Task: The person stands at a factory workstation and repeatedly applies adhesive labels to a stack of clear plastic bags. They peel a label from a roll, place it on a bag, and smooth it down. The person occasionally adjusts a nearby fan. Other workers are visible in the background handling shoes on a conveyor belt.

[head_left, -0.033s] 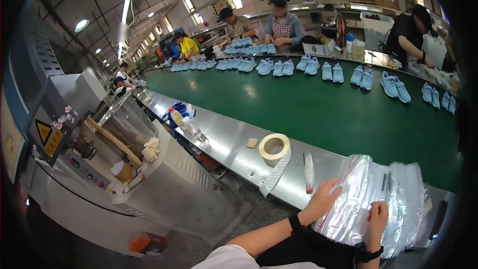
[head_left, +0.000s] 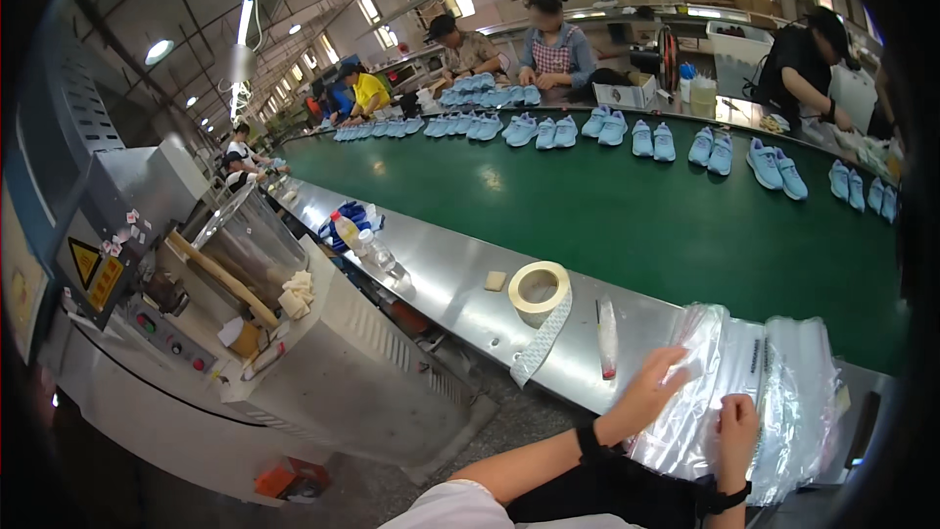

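Clear plastic bags (head_left: 783, 402) lie in a stack on the metal ledge right in front of me. Over the left part of the stack is my left hand (head_left: 646, 394), its fingers stretched out and holding nothing I can see. My right hand (head_left: 737, 425) is closed with its fingers curled in, against the middle of the bags; what it may pinch is hidden. A slim white tool with a red end (head_left: 608, 338) lies just left of the bags. Farther left is a roll of pale labels (head_left: 539, 292), its strip hanging toward the ledge's near edge.
Pairs of light blue shoes (head_left: 712, 149) line the far side of the green conveyor belt (head_left: 607, 225). Co-workers (head_left: 558, 51) work behind it. Bottles (head_left: 375, 251) and a small beige block (head_left: 495, 281) are on the metal ledge. A machine (head_left: 343, 353) is at left.
My left hand has shifted slightly up and its fingers have straightened away from the bags. My right hand has curled a little more, staying nearly in place.
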Tool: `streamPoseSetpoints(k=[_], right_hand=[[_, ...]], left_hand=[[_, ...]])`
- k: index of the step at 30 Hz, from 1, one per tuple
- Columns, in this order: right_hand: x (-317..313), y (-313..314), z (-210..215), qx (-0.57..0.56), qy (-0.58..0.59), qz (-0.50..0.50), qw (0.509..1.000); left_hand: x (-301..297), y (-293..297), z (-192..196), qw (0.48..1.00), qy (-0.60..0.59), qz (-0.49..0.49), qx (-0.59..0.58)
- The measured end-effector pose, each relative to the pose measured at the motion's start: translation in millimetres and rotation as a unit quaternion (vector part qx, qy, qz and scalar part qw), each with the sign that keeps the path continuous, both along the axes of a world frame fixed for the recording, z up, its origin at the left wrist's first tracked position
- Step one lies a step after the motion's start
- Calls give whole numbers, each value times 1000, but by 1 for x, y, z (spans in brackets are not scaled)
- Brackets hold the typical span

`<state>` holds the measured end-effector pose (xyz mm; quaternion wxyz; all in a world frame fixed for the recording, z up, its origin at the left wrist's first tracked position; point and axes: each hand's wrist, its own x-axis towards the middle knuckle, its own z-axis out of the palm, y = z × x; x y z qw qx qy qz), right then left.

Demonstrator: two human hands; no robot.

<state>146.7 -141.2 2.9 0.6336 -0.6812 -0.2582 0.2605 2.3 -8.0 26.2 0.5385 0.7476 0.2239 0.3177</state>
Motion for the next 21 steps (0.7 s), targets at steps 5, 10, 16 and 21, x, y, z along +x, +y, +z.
streamPoseSetpoints(k=[5,10,16,21], right_hand=[[-17,14,-15,38,76,33,996],[11,-16,3,12,79,-68,994],[16,-12,44,69,-116,1,991],[-1,-15,37,36,-111,115,987]], left_hand=[[60,0,-20,715,-118,-375,-579],[62,4,-70,650,-127,-284,-693],[86,-5,-18,875,191,-253,-366],[90,-5,-37,764,52,-298,-569]])
